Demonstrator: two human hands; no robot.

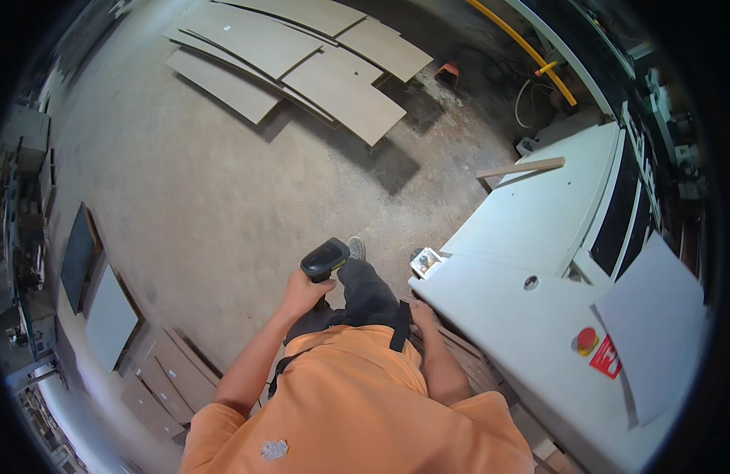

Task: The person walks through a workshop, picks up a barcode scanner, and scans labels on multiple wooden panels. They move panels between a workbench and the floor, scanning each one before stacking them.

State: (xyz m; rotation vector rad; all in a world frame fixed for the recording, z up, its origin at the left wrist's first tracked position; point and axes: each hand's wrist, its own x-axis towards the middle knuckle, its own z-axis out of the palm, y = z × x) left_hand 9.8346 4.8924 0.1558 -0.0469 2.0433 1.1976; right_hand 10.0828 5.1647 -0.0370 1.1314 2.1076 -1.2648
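Note:
My left hand [306,293] is wrapped round the grip of a black handheld barcode scanner [325,258], held out in front of my left thigh. The scanner's wide head tilts up and to the right. My right hand [419,313] hangs at my right hip, close beside a black strap [400,325]. Its fingers are mostly hidden, so I cannot make out whether they grip anything. To the right of that hand is the edge of a white machine table [491,304].
Large flat panels [341,83] lie stacked at the far side. A red emergency stop button [587,340] and a white sheet [657,332] are on the machine table, with a wooden strip [523,167] farther back. More boards [112,316] lie at the left. A yellow hose [523,47] runs at the far right.

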